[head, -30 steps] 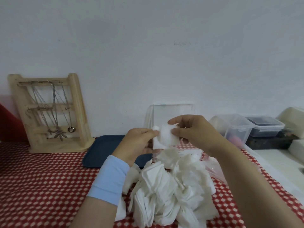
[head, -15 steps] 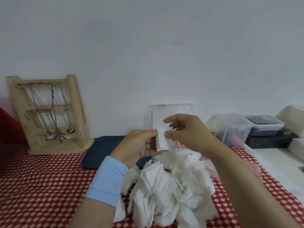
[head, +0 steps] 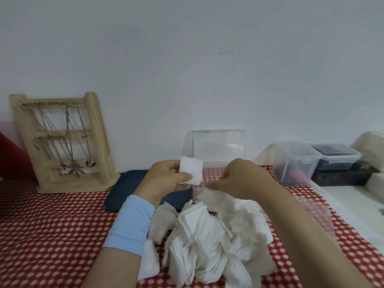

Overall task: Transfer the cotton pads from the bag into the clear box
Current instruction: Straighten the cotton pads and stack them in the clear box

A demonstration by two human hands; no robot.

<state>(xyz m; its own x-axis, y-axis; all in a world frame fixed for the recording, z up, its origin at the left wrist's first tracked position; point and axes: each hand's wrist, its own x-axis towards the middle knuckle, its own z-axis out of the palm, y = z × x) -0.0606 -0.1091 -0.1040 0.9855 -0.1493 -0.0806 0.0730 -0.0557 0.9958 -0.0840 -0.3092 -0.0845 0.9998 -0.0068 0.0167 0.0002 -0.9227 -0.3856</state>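
I am watching the left hand [head: 164, 179] pinching a small stack of cotton pads [head: 191, 171] between thumb and fingertips, holding it upright just in front of the clear box [head: 216, 142]; the box is standing open by the wall, and the hands are hiding its bottom, so I cannot tell what is lying inside; the right hand [head: 243, 177] is curling its fingers down at the far top of the loose pile [head: 207, 231], but blur is hiding the tips, so I cannot tell whether it is pinching a pad or only touching; the pile is lying on the red dotted cloth [head: 52, 225], with the crumpled bag [head: 315, 210] at its right edge; I am judging these pads light, soft and limp, apt to cling and fan out; I am favouring squaring a few together and pinching across their flat faces near one edge, gently.
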